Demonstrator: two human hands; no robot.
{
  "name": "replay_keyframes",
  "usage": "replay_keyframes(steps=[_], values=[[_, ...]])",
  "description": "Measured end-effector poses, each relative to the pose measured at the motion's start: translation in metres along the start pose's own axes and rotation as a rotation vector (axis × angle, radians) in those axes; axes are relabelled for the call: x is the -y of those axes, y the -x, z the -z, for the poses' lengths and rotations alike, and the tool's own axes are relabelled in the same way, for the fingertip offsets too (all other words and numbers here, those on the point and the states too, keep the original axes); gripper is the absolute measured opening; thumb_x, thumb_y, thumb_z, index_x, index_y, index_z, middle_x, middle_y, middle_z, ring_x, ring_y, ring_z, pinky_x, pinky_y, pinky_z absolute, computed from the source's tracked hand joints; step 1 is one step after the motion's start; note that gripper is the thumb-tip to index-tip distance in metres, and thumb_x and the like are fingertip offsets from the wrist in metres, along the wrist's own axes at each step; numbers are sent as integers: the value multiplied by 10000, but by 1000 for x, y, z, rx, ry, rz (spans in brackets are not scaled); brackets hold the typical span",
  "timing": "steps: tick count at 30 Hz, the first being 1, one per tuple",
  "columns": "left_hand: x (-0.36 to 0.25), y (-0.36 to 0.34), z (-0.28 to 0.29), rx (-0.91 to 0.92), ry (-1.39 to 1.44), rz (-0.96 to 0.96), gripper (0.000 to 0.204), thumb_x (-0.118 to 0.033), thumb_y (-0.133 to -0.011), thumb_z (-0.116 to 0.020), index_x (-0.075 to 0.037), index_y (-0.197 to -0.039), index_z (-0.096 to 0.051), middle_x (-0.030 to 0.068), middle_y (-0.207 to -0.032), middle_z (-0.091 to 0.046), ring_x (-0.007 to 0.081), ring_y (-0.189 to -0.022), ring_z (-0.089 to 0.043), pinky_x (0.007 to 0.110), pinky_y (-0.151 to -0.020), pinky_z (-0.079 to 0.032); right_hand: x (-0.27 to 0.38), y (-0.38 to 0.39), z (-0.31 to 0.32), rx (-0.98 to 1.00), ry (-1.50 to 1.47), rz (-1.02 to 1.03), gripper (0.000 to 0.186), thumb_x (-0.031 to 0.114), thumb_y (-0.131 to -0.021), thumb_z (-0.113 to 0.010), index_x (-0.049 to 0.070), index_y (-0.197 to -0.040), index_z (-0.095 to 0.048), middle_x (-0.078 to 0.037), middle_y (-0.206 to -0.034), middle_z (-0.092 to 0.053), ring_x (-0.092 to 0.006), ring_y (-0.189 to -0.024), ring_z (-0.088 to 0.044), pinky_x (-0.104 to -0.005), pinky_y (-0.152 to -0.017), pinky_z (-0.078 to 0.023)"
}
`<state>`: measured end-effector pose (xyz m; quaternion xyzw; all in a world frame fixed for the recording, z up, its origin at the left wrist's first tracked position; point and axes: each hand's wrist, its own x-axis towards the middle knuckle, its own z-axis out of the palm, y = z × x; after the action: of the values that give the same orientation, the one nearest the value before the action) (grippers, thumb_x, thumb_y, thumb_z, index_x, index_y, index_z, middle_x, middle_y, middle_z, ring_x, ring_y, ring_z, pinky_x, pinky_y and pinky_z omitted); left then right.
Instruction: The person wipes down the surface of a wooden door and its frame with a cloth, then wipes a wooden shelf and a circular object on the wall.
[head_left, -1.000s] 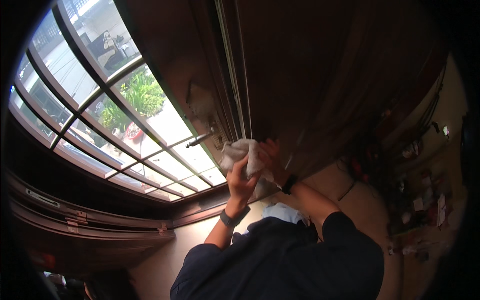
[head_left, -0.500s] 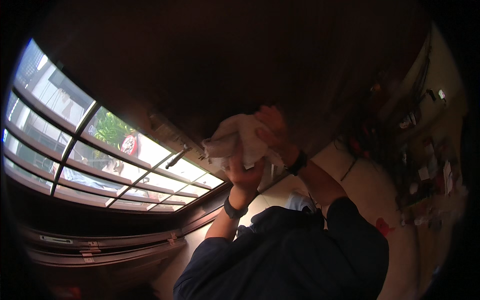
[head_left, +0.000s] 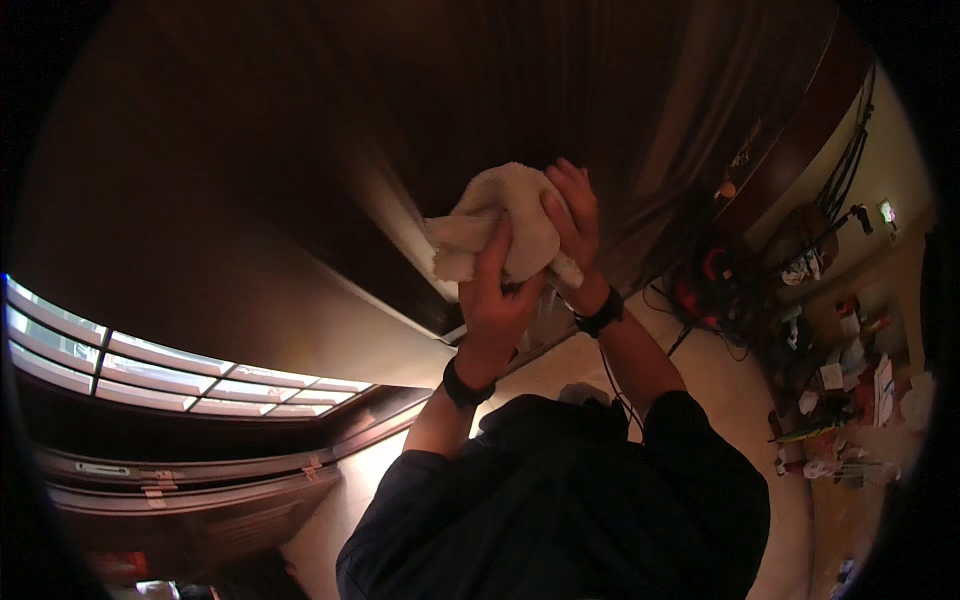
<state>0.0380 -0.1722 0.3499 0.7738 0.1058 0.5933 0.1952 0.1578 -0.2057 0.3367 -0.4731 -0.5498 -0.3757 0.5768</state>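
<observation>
A crumpled off-white cloth is bunched up between my two hands in front of a dark brown wooden panel. My left hand grips it from below, with fingers pressed into its folds. On the cloth's right side is my right hand, its thumb over the fabric and its fingers pointing up along the edge. Whether the cloth touches the panel I cannot tell. Each wrist has a dark band around it.
A barred window lies at the lower left, above dark wooden shutters. Pale floor spreads beneath me. Toward the right are a red and black machine with cables and a cluttered shelf.
Both hands and the cloth are higher in the picture. The dark panel now covers much of the window, which shows as a narrower strip lower down.
</observation>
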Motion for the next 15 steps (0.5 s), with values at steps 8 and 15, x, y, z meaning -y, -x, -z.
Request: replay_keyframes(steps=[8,15], values=[[29,76,-30,107,-158,142,511,-25,-663,-702,19,-1137,-515,190,-1068,-574,330,-992,-565,404,-862,-442,-29,83,15,275,-1,-60,397,90,-772,-627,148,-1160,-568,-81,-1267,-458,-311,-1169,-429,-457,-960,-385],[-2,15,-67,-165,-146,15,539,3,-665,-673,26,-1170,-486,192,-1061,-581,330,-983,-576,391,-847,-453,-58,-1,30,232,-148,119,472,55,-720,-651,137,-1175,-559,-88,-1266,-456,-324,-1178,-418,-447,-946,-398]])
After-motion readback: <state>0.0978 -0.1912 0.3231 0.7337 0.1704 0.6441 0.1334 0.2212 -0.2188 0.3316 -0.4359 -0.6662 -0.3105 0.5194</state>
